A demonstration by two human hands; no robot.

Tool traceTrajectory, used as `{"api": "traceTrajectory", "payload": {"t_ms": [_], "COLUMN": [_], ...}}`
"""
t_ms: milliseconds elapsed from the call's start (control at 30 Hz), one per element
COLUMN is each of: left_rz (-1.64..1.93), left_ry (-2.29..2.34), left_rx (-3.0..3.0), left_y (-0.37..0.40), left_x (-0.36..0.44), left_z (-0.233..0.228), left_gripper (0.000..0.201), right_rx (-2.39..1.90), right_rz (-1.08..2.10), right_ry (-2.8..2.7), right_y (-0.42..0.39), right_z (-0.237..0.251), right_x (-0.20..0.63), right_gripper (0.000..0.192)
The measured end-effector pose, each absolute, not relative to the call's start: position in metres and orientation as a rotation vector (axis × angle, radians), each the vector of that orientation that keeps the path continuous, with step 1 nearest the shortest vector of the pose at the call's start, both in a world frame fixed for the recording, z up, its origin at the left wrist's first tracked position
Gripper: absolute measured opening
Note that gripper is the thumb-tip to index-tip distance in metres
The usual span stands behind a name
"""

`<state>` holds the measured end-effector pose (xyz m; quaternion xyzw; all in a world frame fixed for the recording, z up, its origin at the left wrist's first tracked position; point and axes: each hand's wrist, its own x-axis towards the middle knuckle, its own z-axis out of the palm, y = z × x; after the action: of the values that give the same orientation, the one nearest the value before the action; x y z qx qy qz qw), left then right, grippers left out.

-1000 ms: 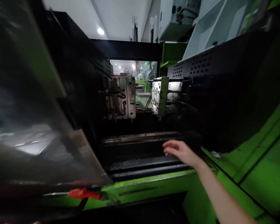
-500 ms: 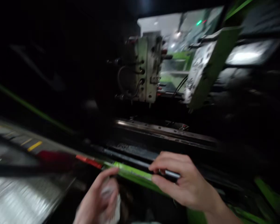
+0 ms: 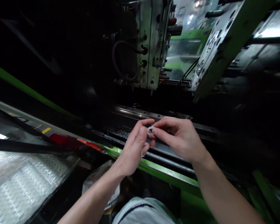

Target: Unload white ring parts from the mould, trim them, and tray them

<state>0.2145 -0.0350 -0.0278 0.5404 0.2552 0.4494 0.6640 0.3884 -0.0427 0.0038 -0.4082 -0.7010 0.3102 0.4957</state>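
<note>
A dark machine bay fills the head view, framed by a green machine frame (image 3: 158, 169) that runs across below the hands. At the back, a grey metal mold half (image 3: 151, 43) with black hoses stands upright. To its right, a second mold plate (image 3: 214, 40) backed in green faces it across an open gap, through which a lit hall shows. Bright steel rails (image 3: 140, 113) cross the bay under the molds. On the left lies a patterned metal floor plate (image 3: 25, 183), with a red strip (image 3: 88, 144) near the frame's edge.

The left hand (image 3: 133, 149) and the right hand (image 3: 179, 140) meet in front of the rails, fingertips together. Between them sits a small white plastic piece (image 3: 150, 128), pinched by thumb and forefinger of each hand; each grip is closed tight on it. Below the left forearm hangs a pale plastic bag (image 3: 100, 180), just beside the person's light garment (image 3: 142, 213).
</note>
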Motion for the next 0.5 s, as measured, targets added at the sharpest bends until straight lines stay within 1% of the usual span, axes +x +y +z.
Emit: {"api": "traceTrajectory", "payload": {"t_ms": [67,133,233,367,400,433,500], "left_rz": [1.048,1.112,1.198,1.367,1.419,1.471,1.554], "left_ry": [0.61,0.666,0.682,0.653,0.649,0.634,0.578], "left_rx": [1.239,1.281,1.339,1.34,1.364,1.405,1.538], "left_y": [-0.032,-0.029,-0.028,-0.031,-0.031,-0.032,-0.032], "left_x": [0.214,0.212,0.209,0.206,0.205,0.203,0.198], "left_z": [-0.026,-0.025,-0.028,-0.041,-0.045,-0.049,-0.056], "left_gripper": [0.041,0.031,0.026,0.014,0.011,0.01,0.016], "right_rx": [-0.98,-1.001,-1.0,-0.926,-0.915,-0.904,-0.872], "right_rz": [0.858,0.832,0.745,0.737,0.756,0.765,0.747], "right_ry": [-1.635,-1.674,-1.597,-1.324,-1.297,-1.289,-1.316], "right_y": [-0.041,-0.04,-0.041,-0.05,-0.054,-0.057,-0.063], "right_z": [0.002,-0.001,-0.007,-0.021,-0.025,-0.029,-0.035], "right_x": [0.394,0.397,0.391,0.369,0.363,0.357,0.348], "right_gripper": [0.018,0.016,0.014,0.024,0.023,0.021,0.017]}}
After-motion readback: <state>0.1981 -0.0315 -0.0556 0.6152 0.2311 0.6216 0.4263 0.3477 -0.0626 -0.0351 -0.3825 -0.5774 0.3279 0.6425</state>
